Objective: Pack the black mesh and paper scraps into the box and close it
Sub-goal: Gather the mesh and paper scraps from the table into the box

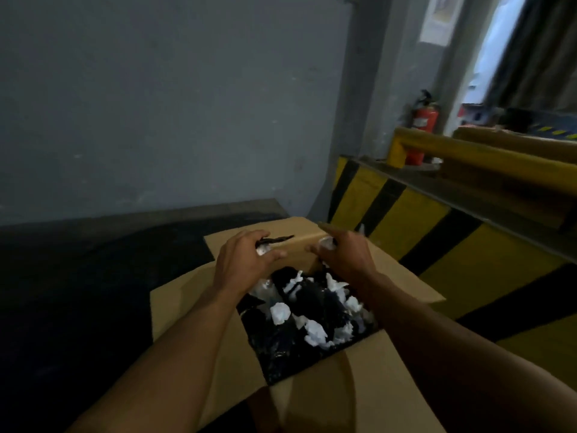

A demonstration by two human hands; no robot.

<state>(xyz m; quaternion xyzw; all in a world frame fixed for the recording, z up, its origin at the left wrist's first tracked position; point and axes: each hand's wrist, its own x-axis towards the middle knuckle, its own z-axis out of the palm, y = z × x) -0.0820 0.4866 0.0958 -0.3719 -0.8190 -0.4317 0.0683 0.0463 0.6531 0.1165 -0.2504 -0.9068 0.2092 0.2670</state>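
You had both arms stretched out over the open cardboard box, which sat on the dark floor with its flaps folded outward. Your left hand hovered above the far left part of the opening, fingers curled around a small clump – a bit of white paper with a dark strip poking out toward the right. Whether that strip was mesh, the blur did not let me tell. Your right hand was just beside it, near the far flap, and was closed on a small pale scrap pinched at the fingertips. The two hands were close but not touching.

Below your wrists, the box already held the black mesh, crumpled and heaped across most of the opening, with white paper scraps scattered on top of it and among its folds. The near flap lay flat toward you – the left one spread out under your left forearm.

Behind the box stood a grey wall. To your right ran a yellow and black striped barrier with a yellow rail above it, and a red fire extinguisher stood behind the rail by the corner.
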